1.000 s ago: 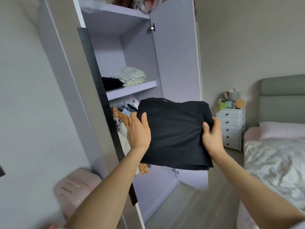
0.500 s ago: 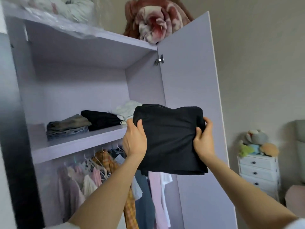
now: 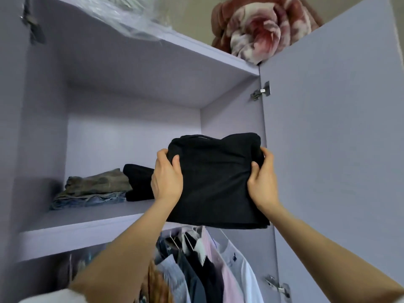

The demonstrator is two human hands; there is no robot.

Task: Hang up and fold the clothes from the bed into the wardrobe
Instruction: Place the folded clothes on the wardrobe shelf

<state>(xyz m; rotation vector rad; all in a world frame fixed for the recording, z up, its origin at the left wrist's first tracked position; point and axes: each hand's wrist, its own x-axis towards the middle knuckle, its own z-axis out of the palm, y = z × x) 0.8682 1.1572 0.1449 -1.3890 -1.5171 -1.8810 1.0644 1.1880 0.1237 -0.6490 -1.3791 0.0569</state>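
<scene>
Head view: both hands [image 3: 215, 180] grip the folded black garment [image 3: 216, 182] flat, long axis crosswise, before the wardrobe shelf [image 3: 87, 219].

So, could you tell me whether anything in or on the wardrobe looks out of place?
Mostly tidy, but the rolled blanket on the wardrobe's top hangs over its front edge, above the open door.

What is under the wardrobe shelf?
Under the shelf hang shirts on hangers, pale blue, dark, pink and white. The forearms cover part of the row, and its left end is too dim to tell.
</scene>
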